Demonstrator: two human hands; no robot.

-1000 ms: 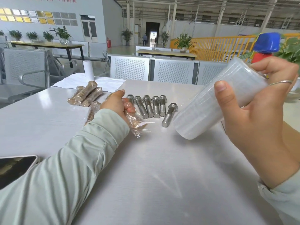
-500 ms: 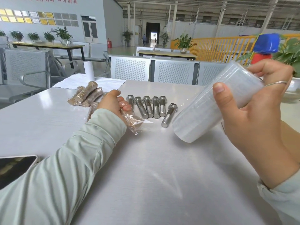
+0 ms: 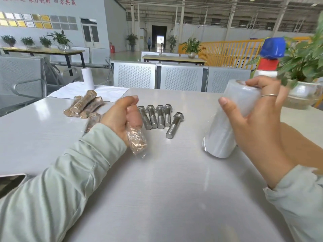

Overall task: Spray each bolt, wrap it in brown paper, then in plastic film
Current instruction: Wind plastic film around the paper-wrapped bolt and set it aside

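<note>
A phone edge (image 3: 10, 180) is seen nearest, bottom left. Next out, a wrapped bolt (image 3: 136, 138) is gripped in the left hand (image 3: 120, 117), fingers curled round its head end, long axis pointing down toward the table (image 3: 166, 189). The film roll (image 3: 227, 123) is clasped by the right hand (image 3: 253, 123), tilted, well apart to the right. Five bare bolts (image 3: 158, 117) are laid between them, finished bundles (image 3: 85, 106) farther left. Probably the wrapped one gets added there.

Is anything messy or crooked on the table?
Yes, a little. Four bare steel bolts lie in a neat row, but a fifth steel bolt lies apart to their right, slanted. Nothing looks spilled or broken.
</note>
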